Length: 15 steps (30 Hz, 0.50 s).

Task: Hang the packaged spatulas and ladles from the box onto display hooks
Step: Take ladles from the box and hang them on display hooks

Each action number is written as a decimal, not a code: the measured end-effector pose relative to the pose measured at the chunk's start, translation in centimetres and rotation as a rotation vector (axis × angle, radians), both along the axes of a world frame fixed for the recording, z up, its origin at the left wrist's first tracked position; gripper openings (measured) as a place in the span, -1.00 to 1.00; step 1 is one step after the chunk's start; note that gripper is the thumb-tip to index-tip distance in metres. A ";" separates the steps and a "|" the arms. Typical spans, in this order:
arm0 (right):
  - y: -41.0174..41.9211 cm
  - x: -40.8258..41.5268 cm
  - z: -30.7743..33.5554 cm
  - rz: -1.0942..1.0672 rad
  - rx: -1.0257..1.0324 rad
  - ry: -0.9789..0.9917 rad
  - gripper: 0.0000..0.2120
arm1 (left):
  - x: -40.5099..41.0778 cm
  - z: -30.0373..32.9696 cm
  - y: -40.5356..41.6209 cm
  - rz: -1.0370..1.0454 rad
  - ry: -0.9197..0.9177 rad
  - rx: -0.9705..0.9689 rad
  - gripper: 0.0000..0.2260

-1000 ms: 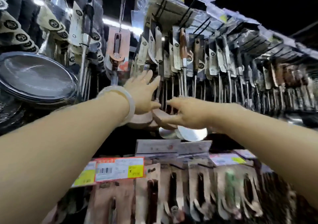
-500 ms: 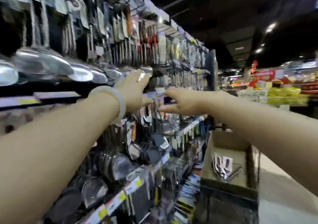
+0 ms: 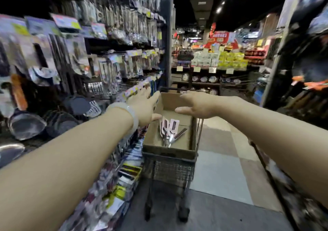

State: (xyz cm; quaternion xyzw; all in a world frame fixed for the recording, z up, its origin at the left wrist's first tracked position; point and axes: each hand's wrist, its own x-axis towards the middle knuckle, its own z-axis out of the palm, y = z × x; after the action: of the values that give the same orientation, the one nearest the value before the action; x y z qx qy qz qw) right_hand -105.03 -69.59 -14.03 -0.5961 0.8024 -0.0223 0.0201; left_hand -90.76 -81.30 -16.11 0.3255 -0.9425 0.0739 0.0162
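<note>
A brown cardboard box (image 3: pixel 193 136) sits on top of a dark wire trolley (image 3: pixel 168 170) in the aisle ahead. Inside it lie a few packaged steel utensils (image 3: pixel 169 129) with pink cards. My left hand (image 3: pixel 144 106), a pale bangle on its wrist, reaches out with straight fingers over the box's left wall and holds nothing. Above the far end of the box my right hand (image 3: pixel 197 104) is stretched out, fingers relaxed, also empty. On the left, the display hooks (image 3: pixel 106 60) carry many hanging packaged ladles and spatulas.
Pans and strainers (image 3: pixel 26 126) hang low on the left shelving. A second shelf unit (image 3: pixel 301 71) lines the right side of the aisle. Tiled floor (image 3: pixel 221 168) runs beside the trolley. Stacked goods and red signs stand at the far end.
My view has swung right from the utensil hooks to the aisle. Both empty hands have come away from the hooks and now reach over the box on the trolley.
</note>
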 end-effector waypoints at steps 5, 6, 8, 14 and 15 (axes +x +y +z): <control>-9.8 -7.8 -4.0 -0.018 0.039 -0.056 -0.32 | -7.6 -4.5 -9.9 0.031 -0.006 0.096 -0.28; -11.7 -9.3 -4.6 -0.016 0.053 -0.072 -0.34 | -9.0 -5.3 -11.8 0.036 -0.004 0.122 -0.28; -15.2 -12.1 -6.2 -0.014 0.105 -0.098 -0.38 | -11.8 -7.1 -15.3 0.043 -0.014 0.169 -0.28; -23.9 -21.3 -14.0 -0.084 0.210 -0.205 -0.34 | -19.6 -14.7 -23.8 0.104 -0.088 0.339 -0.31; -25.4 -22.7 -15.8 -0.088 0.232 -0.223 -0.35 | -20.8 -16.3 -25.0 0.108 -0.106 0.368 -0.31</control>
State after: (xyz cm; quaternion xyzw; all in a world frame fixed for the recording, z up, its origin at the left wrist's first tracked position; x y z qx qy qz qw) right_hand -127.74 -95.02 -29.87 -0.5480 0.8176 0.0038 0.1767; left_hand -111.58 -106.30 -32.46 0.3687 -0.9208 -0.0821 -0.0970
